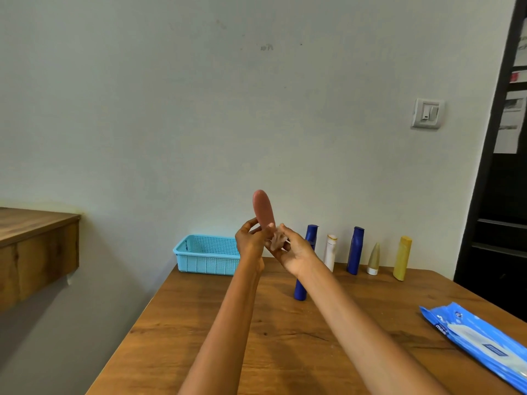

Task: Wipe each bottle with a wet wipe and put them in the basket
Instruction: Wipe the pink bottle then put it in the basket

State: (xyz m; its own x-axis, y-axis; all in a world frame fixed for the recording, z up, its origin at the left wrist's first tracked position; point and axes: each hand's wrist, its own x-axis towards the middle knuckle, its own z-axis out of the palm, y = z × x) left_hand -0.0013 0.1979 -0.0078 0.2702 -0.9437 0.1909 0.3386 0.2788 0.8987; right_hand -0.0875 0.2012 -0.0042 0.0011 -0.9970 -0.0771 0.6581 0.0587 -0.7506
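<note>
On the table [285, 337] the basket [206, 255] looks empty (interior partly hidden); five bottles [355, 250] wait. Left hand [249, 240] grips the raised pink bottle [263, 208]; right hand [293, 252] fingers pinch the wipe [278, 241] against it.

Wet wipes pack [482, 342], blue, lying on the counter [228, 337] at right: white lettering near its left end, seen sideways and cut short, reads roughly "mee"; the rest of the word cannot be made out; small dark label on the pack's white flap, print too fine to read; round emblem near the pack's upper edge, illegible; papers [510, 121] on the dark frame at far right carry grey print, blurred, unreadable; bottles show no legible labels.
</note>
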